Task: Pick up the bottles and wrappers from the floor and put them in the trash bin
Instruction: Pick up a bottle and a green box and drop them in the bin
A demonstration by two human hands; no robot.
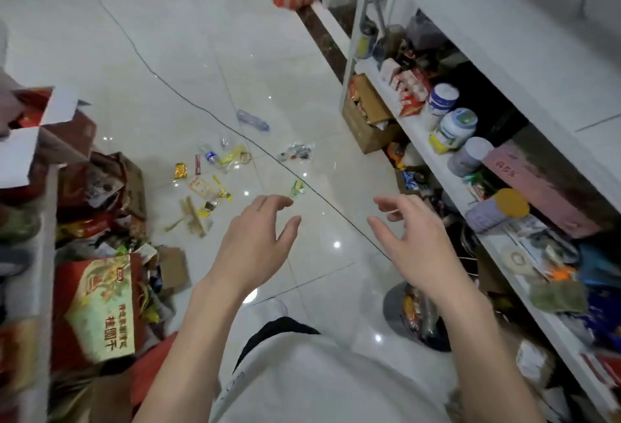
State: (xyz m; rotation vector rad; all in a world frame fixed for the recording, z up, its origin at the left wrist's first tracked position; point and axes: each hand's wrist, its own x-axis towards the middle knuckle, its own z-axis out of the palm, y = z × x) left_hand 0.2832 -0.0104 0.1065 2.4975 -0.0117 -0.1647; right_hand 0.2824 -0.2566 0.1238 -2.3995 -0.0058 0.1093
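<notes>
Far left: red gift box (100,308), label reads 桂圆干; smaller print is blurred. Open cartons behind it are stuffed with packaging.

Floor, centre-left: scattered wrappers (205,190), gold, red and yellow, print too small to read. Just beyond lies a crushed bottle (211,156) with a blue label. A clear bottle (252,120) lies farther out, on its side beside a black cable (215,116).

Left hand (255,234) is spread, fingers loosely bent, empty, above the tiles. A green wrapper (297,188) lies just past its fingertips.

Right hand (413,241): same, nothing in it.

Trash bin (391,301), round and grey, stands under the right forearm, with wrappers and clear plastic inside.

Far right: white shelf (353,52) with blue-labelled jars (443,99), text unreadable.
</notes>
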